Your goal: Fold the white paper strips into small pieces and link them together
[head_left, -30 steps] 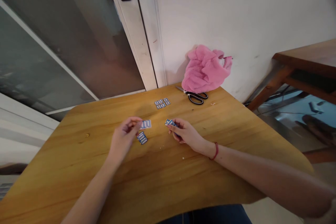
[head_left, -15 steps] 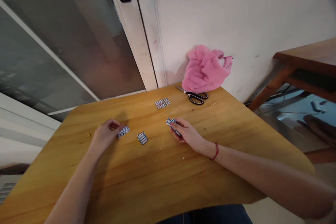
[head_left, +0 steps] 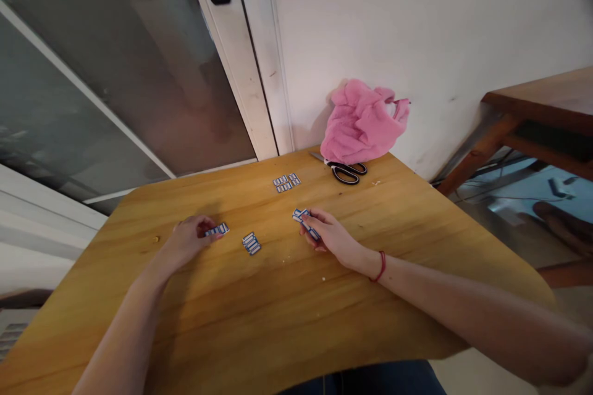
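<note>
Small white labels with blue borders lie in groups on the table. My left hand (head_left: 191, 237) has its thumb and fingers closed about a short row of labels (head_left: 223, 228), still down at the tabletop. Just right of it sits another overlapping group of labels (head_left: 251, 244), untouched by either hand. My right hand (head_left: 331, 234) grips a small stack of labels (head_left: 301, 215) between thumb and fingers, raised slightly over the wood. Farther back, several more labels (head_left: 286, 182) are laid flat in neat rows.
Black-handled scissors (head_left: 345, 173) lie at the back of the wooden table (head_left: 259, 315), partly under a pink fluffy cloth (head_left: 364, 123) against the wall. A small yellowish bit (head_left: 156, 239) rests at the left. A sliding door (head_left: 217, 74) borders the back left.
My left hand has shifted slightly, its thumb now lower along the near edge of the label row and its fingers behind. My right hand and its stack stay put.
</note>
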`<state>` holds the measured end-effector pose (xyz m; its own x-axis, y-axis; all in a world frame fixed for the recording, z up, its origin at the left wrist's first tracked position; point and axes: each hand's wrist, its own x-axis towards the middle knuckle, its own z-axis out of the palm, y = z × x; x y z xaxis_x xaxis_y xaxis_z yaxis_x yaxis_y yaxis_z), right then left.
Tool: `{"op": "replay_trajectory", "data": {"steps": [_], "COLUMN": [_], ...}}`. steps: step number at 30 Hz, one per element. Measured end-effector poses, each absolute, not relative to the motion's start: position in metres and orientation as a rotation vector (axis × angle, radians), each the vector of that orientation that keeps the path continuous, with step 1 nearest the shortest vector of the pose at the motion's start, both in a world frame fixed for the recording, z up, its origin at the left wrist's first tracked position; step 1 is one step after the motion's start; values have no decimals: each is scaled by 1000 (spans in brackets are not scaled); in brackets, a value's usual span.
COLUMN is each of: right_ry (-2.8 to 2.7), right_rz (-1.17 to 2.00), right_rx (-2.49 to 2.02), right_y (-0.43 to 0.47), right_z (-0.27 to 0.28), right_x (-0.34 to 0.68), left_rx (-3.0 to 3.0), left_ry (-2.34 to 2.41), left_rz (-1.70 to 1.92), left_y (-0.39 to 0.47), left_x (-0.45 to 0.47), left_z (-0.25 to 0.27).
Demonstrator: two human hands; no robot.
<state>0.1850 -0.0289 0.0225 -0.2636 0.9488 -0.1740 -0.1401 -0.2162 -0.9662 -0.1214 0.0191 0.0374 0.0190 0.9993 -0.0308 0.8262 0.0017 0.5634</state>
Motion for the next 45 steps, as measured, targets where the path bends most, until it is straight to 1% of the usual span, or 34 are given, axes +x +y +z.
{"op": "replay_trajectory", "data": {"steps": [3, 8, 17, 24, 34, 45], "right_ry": [-1156, -1157, -1150, -1172, -1190, -1212], "right_rz": [1622, 1634, 1627, 1617, 1628, 1635], "right_rx": [-1105, -1100, -1104, -1107, -1107, -1083], "right_y": [-29, -30, -28, -28, -28, -27], "right_z": [23, 24, 20, 19, 21, 17], "right_x": [185, 185, 185, 185, 186, 186], "left_rx": [1891, 1822, 1719, 1786, 1861, 1884], "left_ry": [1826, 1763, 1856, 1870, 1849, 1847], "left_rz": [514, 578, 642, 582, 689, 685], "left_y": [21, 26, 21, 27, 24, 27], "left_x": [-127, -135, -129, -134, -127, -134], "left_z": [32, 26, 41, 31, 33, 28]}}
